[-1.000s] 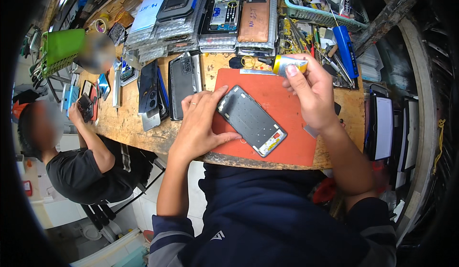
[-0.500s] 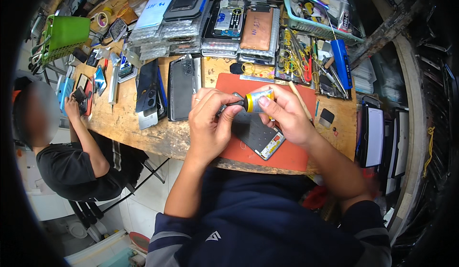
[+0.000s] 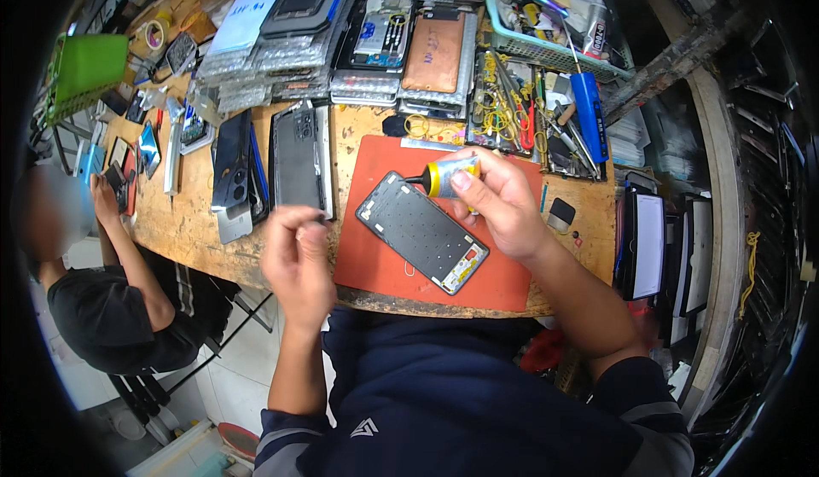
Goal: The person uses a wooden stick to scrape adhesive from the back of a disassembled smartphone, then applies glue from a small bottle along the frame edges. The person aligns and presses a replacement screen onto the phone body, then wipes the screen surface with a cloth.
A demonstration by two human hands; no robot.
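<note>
"What's in the right hand (image 3: 503, 204)?"
"A yellow tube (image 3: 442, 178) — the fingers are wrapped around it, and its black tip (image 3: 415, 180) is by the phone frame (image 3: 422, 234)."
"Where's the frame?"
"Flat on the red mat (image 3: 503, 285)."
"And the left hand (image 3: 299, 259)?"
"Left of the mat — its fingers pinch a tiny dark thing (image 3: 322, 219)."

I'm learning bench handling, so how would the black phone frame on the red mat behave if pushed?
The black phone frame looks thin and flat, so it would probably move as one stiff piece. Lying flat on the red mat, it seems unlikely to roll or tip.
</note>
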